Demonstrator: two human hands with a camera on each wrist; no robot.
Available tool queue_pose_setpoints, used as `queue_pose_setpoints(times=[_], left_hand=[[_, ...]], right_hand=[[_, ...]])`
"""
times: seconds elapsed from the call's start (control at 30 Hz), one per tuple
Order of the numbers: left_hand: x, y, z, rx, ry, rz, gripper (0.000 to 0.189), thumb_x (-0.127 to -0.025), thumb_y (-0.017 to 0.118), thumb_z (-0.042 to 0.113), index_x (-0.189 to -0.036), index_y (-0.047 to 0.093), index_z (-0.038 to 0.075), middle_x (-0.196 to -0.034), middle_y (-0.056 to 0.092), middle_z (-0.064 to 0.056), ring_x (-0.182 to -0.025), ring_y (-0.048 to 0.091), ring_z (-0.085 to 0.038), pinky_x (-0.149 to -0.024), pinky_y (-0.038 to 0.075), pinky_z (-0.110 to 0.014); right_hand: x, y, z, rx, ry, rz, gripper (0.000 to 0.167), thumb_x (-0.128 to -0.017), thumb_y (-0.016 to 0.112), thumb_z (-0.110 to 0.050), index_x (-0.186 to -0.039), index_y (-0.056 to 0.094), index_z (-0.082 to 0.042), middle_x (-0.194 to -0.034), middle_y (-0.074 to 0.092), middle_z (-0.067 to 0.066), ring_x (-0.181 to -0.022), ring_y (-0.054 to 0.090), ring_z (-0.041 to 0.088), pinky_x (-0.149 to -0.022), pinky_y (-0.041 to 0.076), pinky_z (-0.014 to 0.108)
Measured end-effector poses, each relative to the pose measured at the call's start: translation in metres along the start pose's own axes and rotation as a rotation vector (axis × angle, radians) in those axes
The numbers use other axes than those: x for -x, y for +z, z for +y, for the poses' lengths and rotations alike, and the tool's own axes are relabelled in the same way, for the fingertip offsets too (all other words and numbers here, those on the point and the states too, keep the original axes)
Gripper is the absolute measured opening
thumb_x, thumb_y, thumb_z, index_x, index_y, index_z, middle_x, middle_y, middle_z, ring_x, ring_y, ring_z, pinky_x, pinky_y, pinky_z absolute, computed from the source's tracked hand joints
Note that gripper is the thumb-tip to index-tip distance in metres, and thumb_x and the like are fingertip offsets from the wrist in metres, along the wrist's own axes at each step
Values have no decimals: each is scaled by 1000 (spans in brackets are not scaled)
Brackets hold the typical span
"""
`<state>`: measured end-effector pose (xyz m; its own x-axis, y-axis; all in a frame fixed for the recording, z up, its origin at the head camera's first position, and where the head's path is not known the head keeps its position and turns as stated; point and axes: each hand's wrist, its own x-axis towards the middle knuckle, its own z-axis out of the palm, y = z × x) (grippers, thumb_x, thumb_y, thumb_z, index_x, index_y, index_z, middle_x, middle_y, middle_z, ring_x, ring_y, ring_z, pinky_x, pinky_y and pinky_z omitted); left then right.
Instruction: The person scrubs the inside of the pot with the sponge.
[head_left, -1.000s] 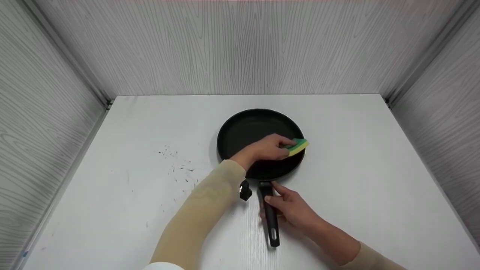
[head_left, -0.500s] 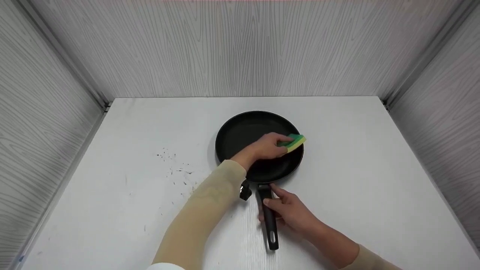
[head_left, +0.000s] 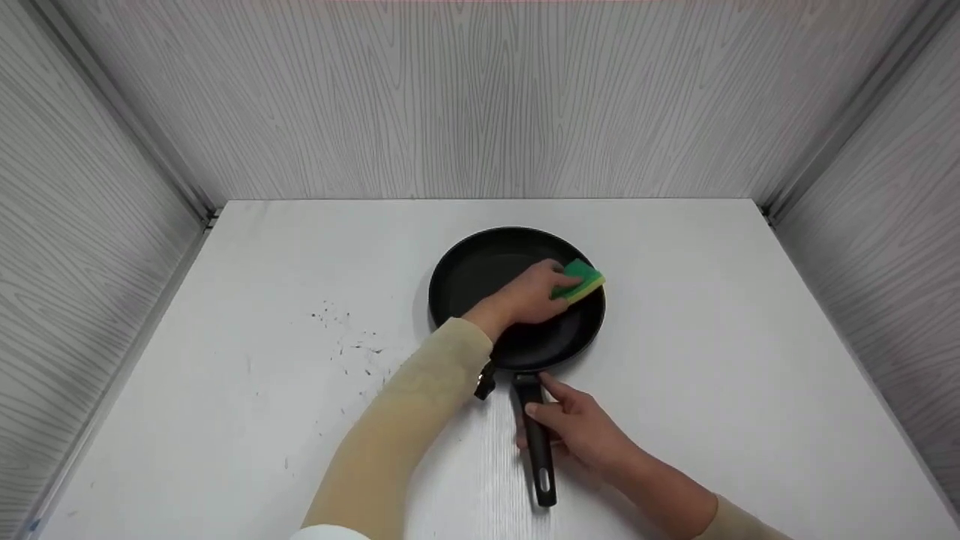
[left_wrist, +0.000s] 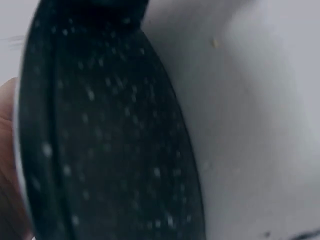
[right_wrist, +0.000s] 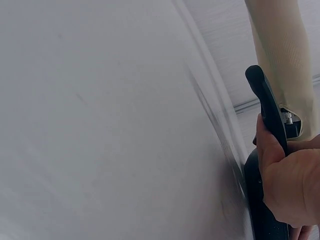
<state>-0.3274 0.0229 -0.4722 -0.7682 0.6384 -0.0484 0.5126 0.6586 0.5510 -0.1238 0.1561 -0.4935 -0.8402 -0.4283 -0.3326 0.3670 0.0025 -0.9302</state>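
A black frying pan lies on the white table, its handle pointing toward me. My left hand reaches across the pan and pinches a green and yellow sponge against the inside of the right rim. Low on the right, my right hand grips the handle close to the pan, thumb on top. In the left wrist view the speckled dark side of the pan fills much of the picture, with the sponge out of sight. The right wrist view has my right hand around the handle.
Dark specks and smudges mark the white tabletop left of the pan. Grey wood-grain panels stand at the back and both sides. A small black device hangs under the left sleeve.
My left hand has drawn the sponge slightly left and away from me, from over the right rim to its inner side. My right hand keeps its grip on the handle.
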Motion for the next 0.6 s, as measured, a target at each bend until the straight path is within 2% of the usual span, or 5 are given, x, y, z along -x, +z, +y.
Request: queue_pose_setpoints(times=[0.2,0.37,0.5,0.6], left_hand=[[0,-3,-1,-206,33,-25,56,-108,61,21,-162,46,29,-168,33,-15,-152,37,-29,-122,34,-42],[-3,-3,-7,-436,93,-38,57,-109,59,20,-164,45,29,-170,29,-17,-156,29,-33,-124,30,-48],[-4,-5,-11,-593,129,-46,55,-110,57,18,-164,45,28,-170,28,-18,-155,30,-34,-123,32,-49],[-6,-6,-10,-701,153,-40,50,-114,51,19,-163,46,27,-169,29,-18,-154,31,-34,-122,34,-49]], right_hand=[[0,0,0,-6,11,6,85,-108,63,-22,-170,8,-3,-100,77,21,-92,78,28,-73,61,32],[-1,-1,2,1,16,7,86,-108,64,-24,-171,9,-5,-100,77,20,-93,78,28,-73,60,32],[0,-1,3,-6,18,-1,85,-108,64,-25,-171,10,-7,-101,77,21,-93,78,27,-74,61,33],[0,-1,2,-8,21,-1,85,-107,64,-24,-171,10,-7,-101,77,19,-92,78,25,-73,60,31]])
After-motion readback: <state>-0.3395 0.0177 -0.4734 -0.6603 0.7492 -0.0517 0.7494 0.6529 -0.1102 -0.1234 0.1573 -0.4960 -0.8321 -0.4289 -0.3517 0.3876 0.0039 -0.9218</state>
